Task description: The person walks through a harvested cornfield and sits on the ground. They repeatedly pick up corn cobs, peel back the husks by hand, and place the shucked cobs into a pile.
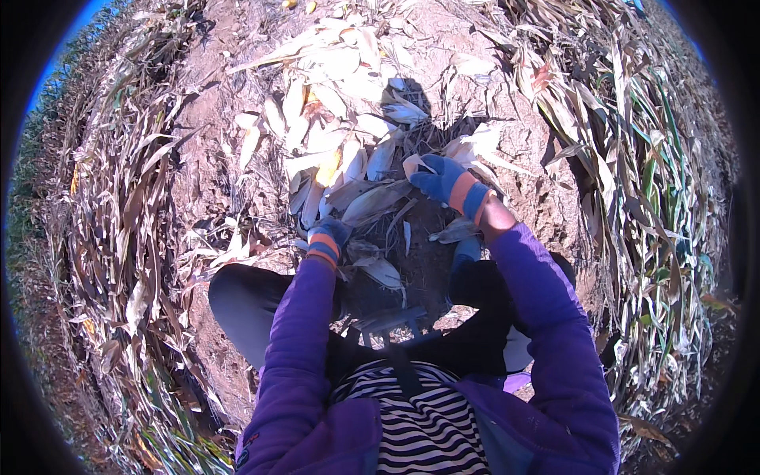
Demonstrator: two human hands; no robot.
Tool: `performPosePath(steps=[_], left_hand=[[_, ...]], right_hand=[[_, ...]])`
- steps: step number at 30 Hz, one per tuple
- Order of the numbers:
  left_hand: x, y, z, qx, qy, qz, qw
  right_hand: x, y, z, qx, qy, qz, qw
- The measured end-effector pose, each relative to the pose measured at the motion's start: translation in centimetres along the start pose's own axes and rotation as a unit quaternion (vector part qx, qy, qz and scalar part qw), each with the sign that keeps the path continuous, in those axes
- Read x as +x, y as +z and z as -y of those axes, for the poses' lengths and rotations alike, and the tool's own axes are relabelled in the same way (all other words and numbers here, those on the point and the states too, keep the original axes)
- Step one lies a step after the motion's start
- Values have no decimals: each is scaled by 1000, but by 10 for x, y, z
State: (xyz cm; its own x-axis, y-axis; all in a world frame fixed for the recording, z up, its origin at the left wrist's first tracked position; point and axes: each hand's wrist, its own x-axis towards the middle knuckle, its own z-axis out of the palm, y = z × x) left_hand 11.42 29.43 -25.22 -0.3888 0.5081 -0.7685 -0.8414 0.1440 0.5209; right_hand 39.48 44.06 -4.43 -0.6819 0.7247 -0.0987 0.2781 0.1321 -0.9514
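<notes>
Both my hands wear blue gloves with orange bands. My right hand [442, 181] has its fingers closed on a pale corn husk [414, 166], at the right edge of a heap of corn. My left hand [328, 234] is low at the heap's near left side, by the ends of husk-covered ears; its fingers are partly hidden, so its hold is unclear. Between the hands lies a corn ear in dry husk [375, 203]. Beyond it, yellow kernels show on a partly bare corn cob [328, 169] among several pale husked ears [380, 157].
Long rows of dry corn stalks [136, 208] lie on the left, and more stalks [629, 154] with some green leaves on the right. Loose husks [380, 272] lie near my folded legs. Yellow cobs [310, 7] rest on bare soil [219, 53] at the far edge.
</notes>
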Motion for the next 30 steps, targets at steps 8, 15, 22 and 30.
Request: performPosePath(steps=[8,15,22,30], left_hand=[[41,-37,10,216,133,-103,962],[31,-55,54,585,270,86,760],[-48,-20,119,845,153,348,377],[-32,-31,166,864,50,91,492]], right_hand=[[-13,-27,18,-217,3,-16,976],[-14,-33,17,-451,-68,-108,883],[-26,-26,28,-401,-87,9,912],[-20,-20,22,-352,-56,56,932]])
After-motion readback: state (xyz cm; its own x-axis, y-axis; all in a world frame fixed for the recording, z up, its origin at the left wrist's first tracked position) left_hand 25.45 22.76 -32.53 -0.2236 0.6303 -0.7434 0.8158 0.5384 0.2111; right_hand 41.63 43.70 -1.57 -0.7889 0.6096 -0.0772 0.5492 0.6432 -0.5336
